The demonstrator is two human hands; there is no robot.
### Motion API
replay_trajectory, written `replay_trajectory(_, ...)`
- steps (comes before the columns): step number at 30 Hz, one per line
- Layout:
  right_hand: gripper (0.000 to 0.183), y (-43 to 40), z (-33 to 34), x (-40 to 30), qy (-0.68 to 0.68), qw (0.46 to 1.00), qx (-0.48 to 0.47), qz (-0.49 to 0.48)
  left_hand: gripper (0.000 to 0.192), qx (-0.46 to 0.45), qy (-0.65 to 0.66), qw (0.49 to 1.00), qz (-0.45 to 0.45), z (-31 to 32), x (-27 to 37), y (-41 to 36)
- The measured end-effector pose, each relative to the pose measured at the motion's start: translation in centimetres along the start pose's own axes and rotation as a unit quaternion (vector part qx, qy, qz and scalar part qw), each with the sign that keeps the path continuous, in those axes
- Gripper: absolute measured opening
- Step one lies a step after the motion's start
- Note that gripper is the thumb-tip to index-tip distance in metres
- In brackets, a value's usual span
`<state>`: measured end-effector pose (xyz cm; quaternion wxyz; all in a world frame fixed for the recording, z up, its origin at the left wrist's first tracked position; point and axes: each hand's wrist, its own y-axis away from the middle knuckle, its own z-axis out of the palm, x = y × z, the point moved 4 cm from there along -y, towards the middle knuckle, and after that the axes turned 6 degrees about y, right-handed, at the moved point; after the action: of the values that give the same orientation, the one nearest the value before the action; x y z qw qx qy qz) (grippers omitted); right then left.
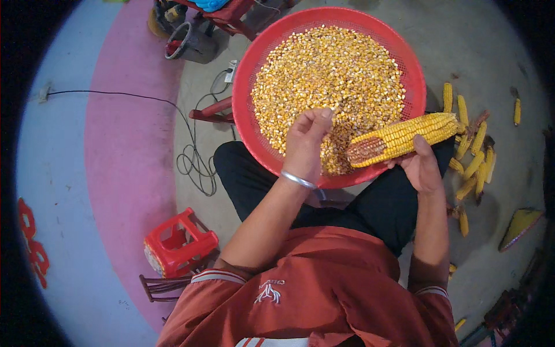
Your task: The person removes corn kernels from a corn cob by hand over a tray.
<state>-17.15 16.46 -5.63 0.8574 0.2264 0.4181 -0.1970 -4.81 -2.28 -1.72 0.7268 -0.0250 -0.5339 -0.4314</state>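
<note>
A big ear of yellow corn (pixel 409 136) lies in my right hand (pixel 418 162), whose thumb presses on its upper side. The ear's left end has a patch bared of kernels, showing reddish cob. My left hand (pixel 308 132), with a silver bangle (pixel 298 179) at the wrist, is over a round red plastic basket (pixel 416 78), left of the ear and apart from it. Its thumb and forefinger are pinched together; a pale speck shows at their tips, and I cannot tell if it is a held kernel. Loose corn kernels (pixel 325 69) cover much of the perforated basket.
Several ears of corn (pixel 475 165) lie on the floor to the right. A red plastic stool (pixel 181 243) is at the lower left. A black cable (pixel 190 165) coils left of my knee, below a power strip (pixel 231 71). A grey bucket (pixel 193 43) stands at the upper left.
</note>
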Motion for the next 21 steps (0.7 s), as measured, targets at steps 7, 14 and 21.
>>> replay_trajectory(7,0.047,-0.3,0.5,0.4,-0.036,0.999,0.024,0.009,0.039,-0.14,-0.374,0.865,0.305,4.3,0.9,2.0)
replay_trajectory(14,0.044,-0.1,0.0,0.0,-0.007,1.0,0.016,0.0,0.025,-0.199,-0.399,0.884,0.143,4.4,-0.5,1.6)
replay_trajectory(21,0.042,-0.3,0.7,-0.3,-0.025,0.999,0.034,-0.013,0.021,-0.206,-0.44,0.814,0.318,5.3,0.4,3.0)
